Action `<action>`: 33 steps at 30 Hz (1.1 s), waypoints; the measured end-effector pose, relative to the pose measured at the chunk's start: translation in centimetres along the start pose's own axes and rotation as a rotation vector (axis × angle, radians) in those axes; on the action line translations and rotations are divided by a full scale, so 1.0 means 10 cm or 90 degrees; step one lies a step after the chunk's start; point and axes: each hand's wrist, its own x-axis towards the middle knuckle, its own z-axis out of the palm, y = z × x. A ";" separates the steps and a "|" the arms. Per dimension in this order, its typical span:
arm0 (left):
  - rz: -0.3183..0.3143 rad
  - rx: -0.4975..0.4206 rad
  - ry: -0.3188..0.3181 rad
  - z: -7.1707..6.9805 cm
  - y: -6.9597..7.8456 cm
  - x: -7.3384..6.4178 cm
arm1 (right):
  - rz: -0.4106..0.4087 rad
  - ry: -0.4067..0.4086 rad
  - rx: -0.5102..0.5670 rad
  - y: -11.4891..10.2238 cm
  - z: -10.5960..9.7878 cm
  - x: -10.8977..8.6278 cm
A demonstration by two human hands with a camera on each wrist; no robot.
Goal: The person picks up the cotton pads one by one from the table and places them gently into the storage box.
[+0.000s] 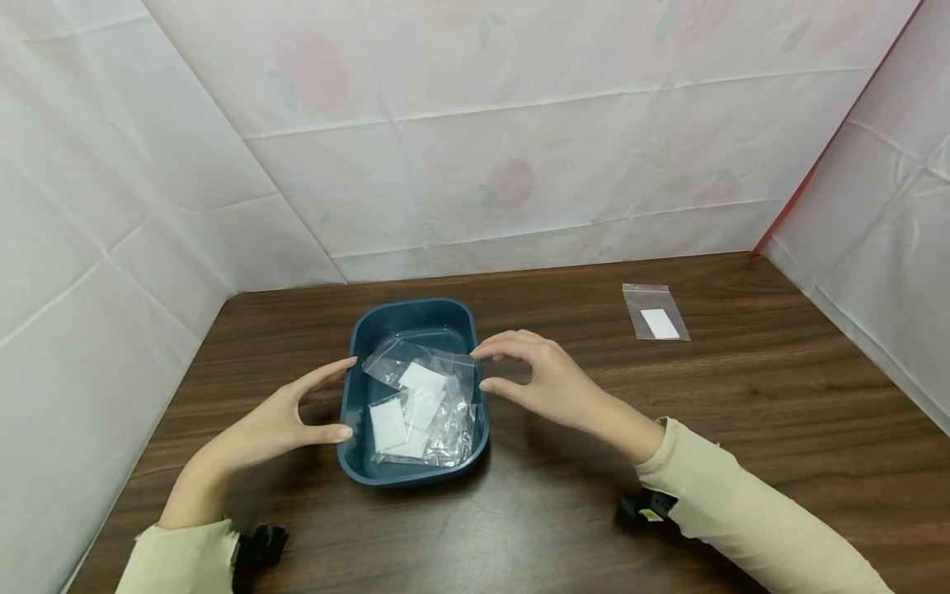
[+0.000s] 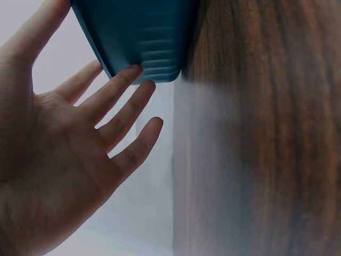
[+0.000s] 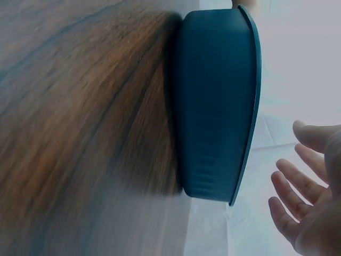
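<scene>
A dark blue plastic basin (image 1: 364, 470) stands on the wooden table between both hands. Several clear zip bags (image 1: 423, 404) with white cards inside lie in it, overlapping. My left hand (image 1: 275, 425) is at the basin's left side, fingers spread and thumb apart, close to the rim; in the left wrist view its fingertips overlap the basin's outer wall, and firm contact cannot be told. On the other side, my right hand (image 1: 552, 379) hovers by the right rim with fingers extended and thumb apart. The right wrist view shows that hand (image 3: 314, 197) apart from the basin wall (image 3: 213, 106).
One more clear zip bag (image 1: 656, 313) with a white card lies flat at the back right of the brown wooden table (image 1: 564, 511). White cloth sheets (image 1: 445, 165) with faint fruit prints hang behind the table and along its sides.
</scene>
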 end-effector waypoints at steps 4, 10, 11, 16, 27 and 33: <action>0.003 -0.002 0.000 0.00 0.00 0.00 | 0.010 0.007 -0.004 0.03 -0.05 -0.03; 0.013 0.004 0.003 0.00 -0.01 0.00 | 0.025 0.016 -0.015 0.09 -0.14 -0.07; 0.013 0.003 0.003 0.00 -0.01 0.00 | 0.025 0.017 -0.017 0.10 -0.15 -0.08; 0.013 0.004 0.004 0.00 -0.01 -0.01 | 0.036 0.026 -0.023 0.13 -0.23 -0.10; 0.012 -0.006 0.002 0.00 0.00 -0.01 | 0.055 0.044 -0.046 0.23 -0.39 -0.14; 0.011 -0.006 0.002 0.00 0.01 0.00 | 0.081 0.048 -0.062 0.29 -0.51 -0.17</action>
